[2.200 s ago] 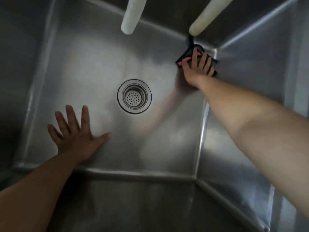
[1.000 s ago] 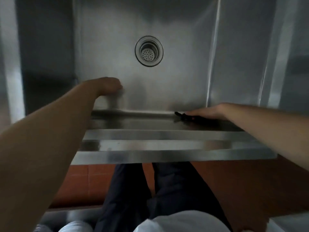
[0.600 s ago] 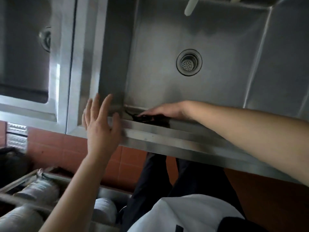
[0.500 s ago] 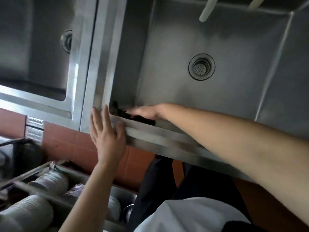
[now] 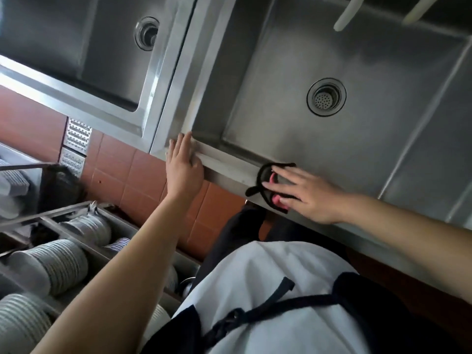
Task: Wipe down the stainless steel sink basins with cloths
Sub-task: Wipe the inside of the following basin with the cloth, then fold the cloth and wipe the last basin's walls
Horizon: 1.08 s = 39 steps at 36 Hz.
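Observation:
A stainless steel sink basin (image 5: 275, 80) fills the upper right, with a round drain strainer (image 5: 326, 100) in its floor. My right hand (image 5: 304, 194) lies flat on a dark cloth with pink showing (image 5: 265, 182), pressing it onto the basin's front rim. My left hand (image 5: 183, 164) rests flat with fingers together on the front rim at the basin's left corner, holding nothing. A second basin (image 5: 84, 42) with its own drain (image 5: 146, 33) sits at the upper left.
Two pale pipe ends (image 5: 346, 15) hang over the back of the right basin. Below the sink are red-brown tiles (image 5: 143, 180). Stacks of ribbed bowls (image 5: 58, 261) sit in a rack at lower left. My white shirt and dark apron (image 5: 268, 302) fill the bottom.
My right hand has slid the cloth from the basin's front left corner rightward, up onto the front rim. My left hand stays on the rim corner. The view has tilted further.

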### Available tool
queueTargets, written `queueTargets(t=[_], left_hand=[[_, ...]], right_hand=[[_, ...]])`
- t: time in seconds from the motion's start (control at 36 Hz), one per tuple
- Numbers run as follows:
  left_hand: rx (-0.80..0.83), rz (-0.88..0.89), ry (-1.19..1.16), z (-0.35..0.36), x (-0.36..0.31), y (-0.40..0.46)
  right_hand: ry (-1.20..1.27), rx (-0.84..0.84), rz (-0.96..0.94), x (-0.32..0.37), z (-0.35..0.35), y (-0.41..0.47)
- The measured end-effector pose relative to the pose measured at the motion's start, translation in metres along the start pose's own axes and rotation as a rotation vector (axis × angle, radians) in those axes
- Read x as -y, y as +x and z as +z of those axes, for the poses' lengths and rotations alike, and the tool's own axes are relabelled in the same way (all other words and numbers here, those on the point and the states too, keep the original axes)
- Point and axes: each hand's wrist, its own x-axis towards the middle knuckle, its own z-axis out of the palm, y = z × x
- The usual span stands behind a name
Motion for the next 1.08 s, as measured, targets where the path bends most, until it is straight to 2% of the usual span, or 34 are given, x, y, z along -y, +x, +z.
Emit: queueTargets(t=[0.14,0.22,0.31,0.44,0.53,0.67,0.75,0.83,0.92,1.08], left_hand=[[-0.062,0.017,0.055,-0.011,0.012,-0.021],[-0.077,-0.025,0.050,-0.015,0.026,-0.036],[-0.074,-0.058,0.027,-0.016,0.042,-0.048],[-0.076,-0.056,0.007,-0.022,0.055,-0.056],[-0.077,-0.027,-0.003,-0.029,0.058,-0.053],[-0.065,0.122,0.004,-0.038,0.055,-0.039],[0.018,0.220,0.070,-0.033,0.046,-0.029],[0.154,0.309,0.201,-0.022,0.033,-0.027],[0.222,0.461,0.371,-0.003,0.020,-0.034],[0.328,0.756,0.387,0.037,-0.016,-0.059]], right_hand=[[-0.303,-0.024,-0.016,0.023,0.022,-0.023],[-0.336,-0.003,0.034,0.051,0.016,0.005],[-0.352,-0.064,0.039,0.081,0.003,0.051],[-0.361,-0.061,0.073,0.132,-0.016,0.124],[-0.346,-0.077,0.110,0.148,-0.015,0.139],[-0.326,-0.109,0.154,0.136,0.004,0.104],[-0.299,-0.150,0.235,0.117,0.018,0.063],[-0.239,-0.156,0.361,0.095,0.039,0.013],[-0.160,-0.206,0.508,0.078,0.064,-0.038],[-0.001,-0.401,0.833,0.061,0.098,-0.110]])
